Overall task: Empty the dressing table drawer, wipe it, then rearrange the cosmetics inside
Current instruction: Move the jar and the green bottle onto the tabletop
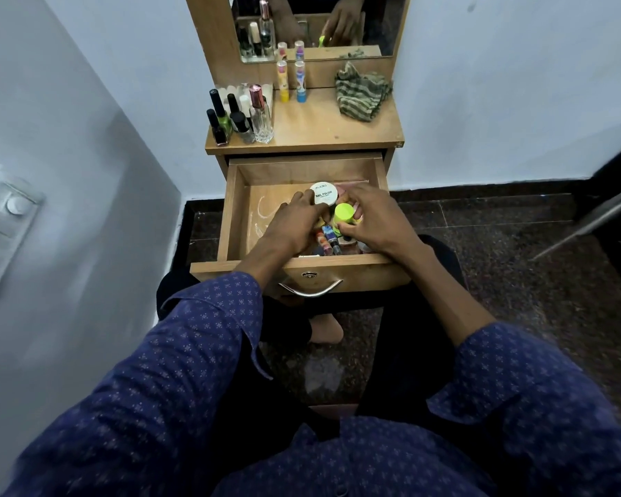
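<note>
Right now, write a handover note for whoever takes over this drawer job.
Left hand: fingers on the white nail polish jar, grip unclear.
Right hand: grip on the green-capped bottle.
Both reach into the open drawer, where small bottles lie near the front.
On the tabletop: nail polishes, two tubes, striped cloth.
Left: whether wiping is done cannot be told; check before going on.

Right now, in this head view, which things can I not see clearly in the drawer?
- Small items under the left hand and right hand: both hands cover them.
- Near end of the drawer: its front panel hides the floor there.
- Fine print on the white jar: too small.
- Green-lidded jar: fingers hide its body.
</note>
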`<state>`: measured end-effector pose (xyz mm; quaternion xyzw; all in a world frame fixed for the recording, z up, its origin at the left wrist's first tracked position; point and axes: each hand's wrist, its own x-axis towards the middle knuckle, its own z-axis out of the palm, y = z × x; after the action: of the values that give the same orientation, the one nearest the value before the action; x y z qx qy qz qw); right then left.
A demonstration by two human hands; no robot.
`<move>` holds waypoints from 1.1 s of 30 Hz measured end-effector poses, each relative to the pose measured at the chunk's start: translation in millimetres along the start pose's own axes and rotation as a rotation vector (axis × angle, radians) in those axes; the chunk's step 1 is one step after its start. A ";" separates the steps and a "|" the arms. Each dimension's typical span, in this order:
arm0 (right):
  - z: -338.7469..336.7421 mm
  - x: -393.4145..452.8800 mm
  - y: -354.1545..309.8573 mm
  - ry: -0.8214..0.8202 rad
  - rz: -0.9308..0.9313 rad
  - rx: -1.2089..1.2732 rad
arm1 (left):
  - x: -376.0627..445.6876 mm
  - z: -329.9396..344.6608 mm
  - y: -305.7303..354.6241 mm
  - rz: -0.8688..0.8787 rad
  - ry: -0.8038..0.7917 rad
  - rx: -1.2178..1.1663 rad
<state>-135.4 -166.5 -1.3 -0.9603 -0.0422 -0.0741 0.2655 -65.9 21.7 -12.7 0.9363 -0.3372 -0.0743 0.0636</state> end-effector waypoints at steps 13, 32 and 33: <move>-1.5 -1.9 -2.4 0.113 -0.005 0.055 | -1.7 9.1 -17.9 -0.117 0.196 -0.490; -6.1 -2.7 -6.8 0.148 -0.076 0.133 | -4.1 -8.0 -3.6 -0.213 0.245 -1.093; -7.0 -2.0 -8.1 0.154 -0.085 0.144 | -3.1 -10.6 -5.0 -0.196 0.259 -1.082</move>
<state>-139.1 -163.3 8.4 -0.9275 -0.0676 -0.1557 0.3330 -63.3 28.3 -2.8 0.7986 -0.1518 -0.1265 0.5685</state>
